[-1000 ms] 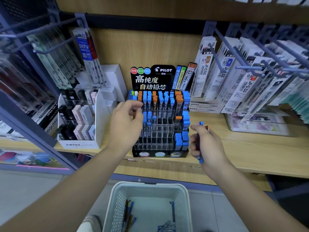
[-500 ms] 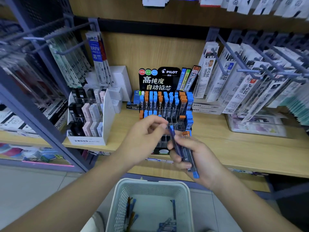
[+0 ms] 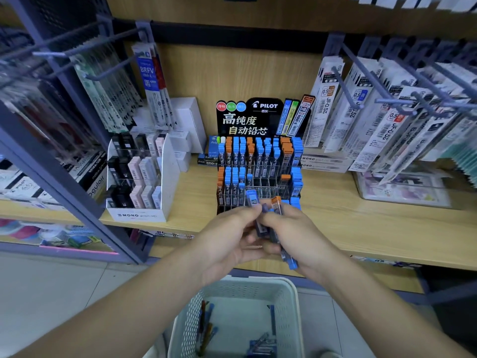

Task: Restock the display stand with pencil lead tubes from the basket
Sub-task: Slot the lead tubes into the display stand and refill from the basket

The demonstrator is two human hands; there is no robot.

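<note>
- Right hand (image 3: 296,233): fingers curled round a bundle of lead tubes (image 3: 276,205). An orange cap shows at the bundle's far end, and a blue cap sticks out below the palm on the near side.
- Left hand (image 3: 229,239): thumb and forefinger pinch a blue-capped tube (image 3: 252,200) at the left edge of that bundle. The two hands touch.
- Both hands are just near of the display stand (image 3: 258,161) and cover its lowest front row.
- The stand sits on the wooden shelf (image 3: 361,223). Its far row is nearly full of blue and orange caps. The middle row is filled at the left and right ends, with clear slots open between.
- Basket (image 3: 247,282): white and perforated, below the hands at the near edge. Loose tubes (image 3: 206,324) lie along its left wall and in the near right corner.
- Left of the stand is a white MONO box (image 3: 139,215). To the right are hanging refill packs (image 3: 382,125).
</note>
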